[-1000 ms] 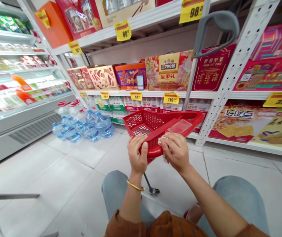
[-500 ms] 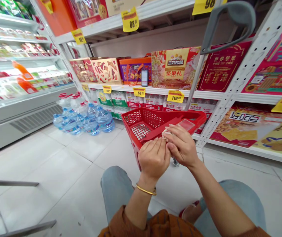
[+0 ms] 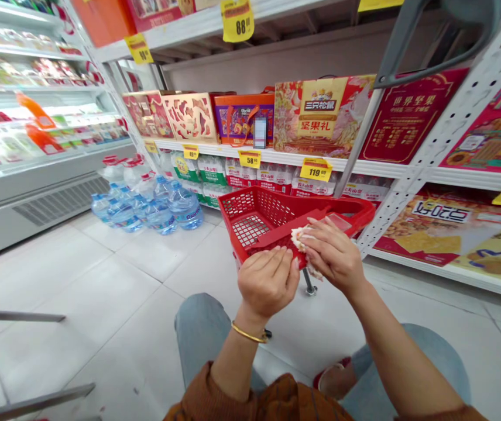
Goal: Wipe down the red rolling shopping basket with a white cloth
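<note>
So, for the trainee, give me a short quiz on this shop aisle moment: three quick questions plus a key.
1. Which wrist, left or right, wears the gold bangle?
2. True or false: the right hand is touching the pale scrap.
3. Fill in the gap: the yellow price tag just past the red basket starts with the number ___.

Key: 1. left; 2. true; 3. 119.
</note>
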`<action>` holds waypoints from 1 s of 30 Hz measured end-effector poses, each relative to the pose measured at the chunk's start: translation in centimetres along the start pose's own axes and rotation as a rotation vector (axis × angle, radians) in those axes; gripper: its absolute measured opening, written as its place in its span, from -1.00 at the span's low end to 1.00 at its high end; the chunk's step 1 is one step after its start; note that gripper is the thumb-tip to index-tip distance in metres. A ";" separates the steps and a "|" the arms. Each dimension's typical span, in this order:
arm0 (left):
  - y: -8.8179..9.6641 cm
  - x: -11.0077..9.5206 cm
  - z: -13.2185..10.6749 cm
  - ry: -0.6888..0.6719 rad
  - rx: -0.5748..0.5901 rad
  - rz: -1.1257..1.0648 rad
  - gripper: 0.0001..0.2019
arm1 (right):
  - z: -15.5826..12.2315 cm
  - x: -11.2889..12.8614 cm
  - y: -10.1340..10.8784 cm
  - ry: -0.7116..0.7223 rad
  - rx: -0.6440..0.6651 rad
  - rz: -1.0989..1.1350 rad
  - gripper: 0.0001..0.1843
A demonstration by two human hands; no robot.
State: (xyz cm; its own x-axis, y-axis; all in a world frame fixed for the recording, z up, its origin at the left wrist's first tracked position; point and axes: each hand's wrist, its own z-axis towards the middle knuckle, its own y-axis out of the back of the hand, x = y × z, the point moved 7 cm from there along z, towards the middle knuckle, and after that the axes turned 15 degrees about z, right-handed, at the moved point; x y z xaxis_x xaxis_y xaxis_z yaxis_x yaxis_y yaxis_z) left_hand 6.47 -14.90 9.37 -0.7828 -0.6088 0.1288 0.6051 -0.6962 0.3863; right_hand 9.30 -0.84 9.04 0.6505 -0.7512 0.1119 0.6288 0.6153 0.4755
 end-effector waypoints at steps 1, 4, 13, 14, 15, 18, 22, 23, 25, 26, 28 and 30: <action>0.0 0.1 0.0 -0.002 0.001 0.000 -0.88 | 0.0 -0.2 0.1 -0.017 -0.013 0.002 -0.78; 0.1 0.4 0.0 -0.011 0.001 -0.002 -0.87 | -0.1 -0.5 0.5 -0.046 -0.050 0.009 -0.79; 0.6 1.5 -0.4 -0.017 -0.005 -0.048 -0.88 | 0.1 -0.5 1.0 -0.132 -0.108 -0.040 -0.88; 0.7 1.7 -0.4 -0.015 -0.004 -0.051 -0.88 | 0.1 -0.5 1.1 -0.143 -0.108 -0.044 -0.88; 0.8 1.8 -0.4 -0.013 -0.003 -0.053 -0.88 | 0.1 -0.6 1.2 -0.152 -0.103 -0.048 -0.88; 1.0 2.2 -0.6 -0.005 0.001 -0.057 -0.88 | 0.4 -0.6 1.8 -0.175 -0.120 -0.104 -0.86; 1.4 2.5 -0.8 0.004 -0.001 -0.074 -0.89 | 1.1 0.7 3.2 -0.173 -0.353 -0.282 -0.70; 1.4 2.5 -0.8 0.005 0.001 -0.075 -0.89 | 1.3 1.2 3.2 -0.162 -0.394 -0.314 -0.65; 1.5 2.6 -0.9 0.005 0.008 -0.076 -0.88 | 1.8 2.2 2.2 -0.127 -0.375 -0.338 -0.59; 1.5 2.6 -0.9 0.004 0.010 -0.076 -0.88 | 2.1 2.6 1.4 -0.105 -0.325 -0.325 -0.61; 1.6 2.7 -0.8 0.000 0.009 -0.071 -0.88 | 2.4 3.4 -0.2 -0.069 -0.208 -0.260 -0.68; 1.7 2.8 -0.8 -0.004 0.006 -0.068 -0.88 | 2.4 4.0 -1.4 -0.050 -0.112 -0.169 -0.74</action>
State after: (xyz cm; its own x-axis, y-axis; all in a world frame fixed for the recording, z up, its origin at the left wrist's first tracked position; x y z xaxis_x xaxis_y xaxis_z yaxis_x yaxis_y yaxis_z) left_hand 5.46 -18.07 9.63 -0.8224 -0.5591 0.1054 0.5499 -0.7333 0.3998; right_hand 10.00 -5.22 10.94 0.5116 -0.8552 0.0831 0.7725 0.5001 0.3912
